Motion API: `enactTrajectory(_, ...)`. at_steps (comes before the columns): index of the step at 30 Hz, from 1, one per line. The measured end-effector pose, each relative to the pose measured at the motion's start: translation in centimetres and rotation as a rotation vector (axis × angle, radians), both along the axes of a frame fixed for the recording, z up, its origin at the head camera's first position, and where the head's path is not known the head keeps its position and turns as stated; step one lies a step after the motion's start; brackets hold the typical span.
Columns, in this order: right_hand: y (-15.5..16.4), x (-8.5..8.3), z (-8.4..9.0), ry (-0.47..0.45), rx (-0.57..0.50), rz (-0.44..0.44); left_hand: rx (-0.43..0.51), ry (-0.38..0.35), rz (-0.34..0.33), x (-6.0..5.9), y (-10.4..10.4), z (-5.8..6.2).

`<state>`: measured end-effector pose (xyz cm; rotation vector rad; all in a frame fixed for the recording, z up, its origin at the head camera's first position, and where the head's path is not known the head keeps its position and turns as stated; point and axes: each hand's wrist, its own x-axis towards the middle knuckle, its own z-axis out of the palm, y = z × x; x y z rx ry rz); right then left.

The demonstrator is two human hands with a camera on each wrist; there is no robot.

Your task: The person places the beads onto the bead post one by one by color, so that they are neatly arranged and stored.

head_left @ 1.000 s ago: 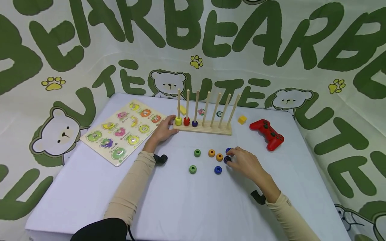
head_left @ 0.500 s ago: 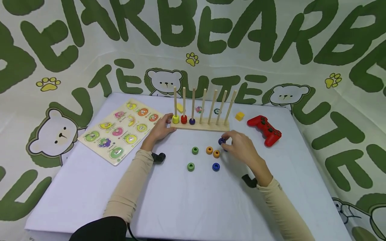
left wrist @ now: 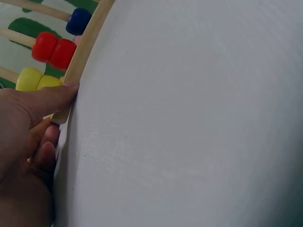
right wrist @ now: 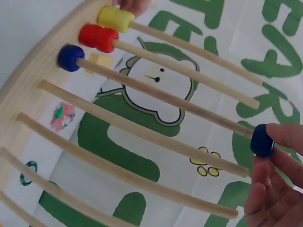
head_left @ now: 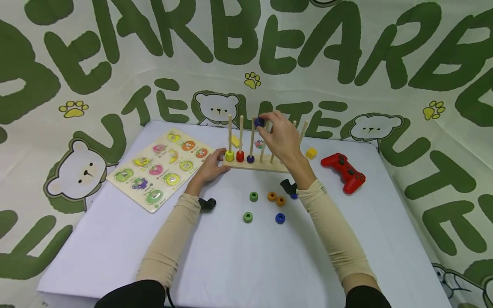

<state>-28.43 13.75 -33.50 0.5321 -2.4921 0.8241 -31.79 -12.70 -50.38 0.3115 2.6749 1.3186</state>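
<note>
A wooden peg rack (head_left: 265, 165) with several upright pegs stands at the back of the table. My left hand (head_left: 209, 168) grips its left end, thumb on the base edge in the left wrist view. Yellow beads (right wrist: 116, 19), red beads (right wrist: 98, 38) and one dark blue bead (right wrist: 71, 57) sit low on the first, second and third pegs. Up at the tip of the third peg (right wrist: 165, 98), my right hand (head_left: 283, 136) pinches another dark blue bead (right wrist: 262, 140) between thumb and fingers. Whether the peg tip is inside its hole cannot be told.
Loose on the table lie green beads (head_left: 248, 217), orange beads (head_left: 280, 201) and blue beads (head_left: 280, 218). A fruit puzzle board (head_left: 158, 169) is at the left, a red game controller (head_left: 343, 173) at the right. Yellow blocks (head_left: 311, 153) lie near the rack.
My right hand has picked the dark blue bead off the table and carried it up and left to the third peg's tip. My left hand still holds the rack's end.
</note>
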Motion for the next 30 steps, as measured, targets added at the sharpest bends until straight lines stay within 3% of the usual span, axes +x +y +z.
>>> enactTrajectory(6, -0.7, -1.2, 0.0, 0.020, -0.019, -0.025, -0.003, -0.004, -0.006, 0.0, 0.4, -0.2)
enactTrajectory(13, -1.1, -1.3, 0.3, -0.007, -0.007, -0.047, 0.005, 0.000, -0.024, 0.0, 0.5, 0.2)
enactTrajectory(23, -1.7, -1.6, 0.3, -0.101, 0.077, -0.094, 0.006, -0.016, -0.027, 0.1, 0.4, 0.2)
enactTrajectory(30, -1.6, -1.2, 0.3, -0.041, 0.059, -0.050, 0.004, -0.014, -0.003, 0.3, -0.1, 0.3)
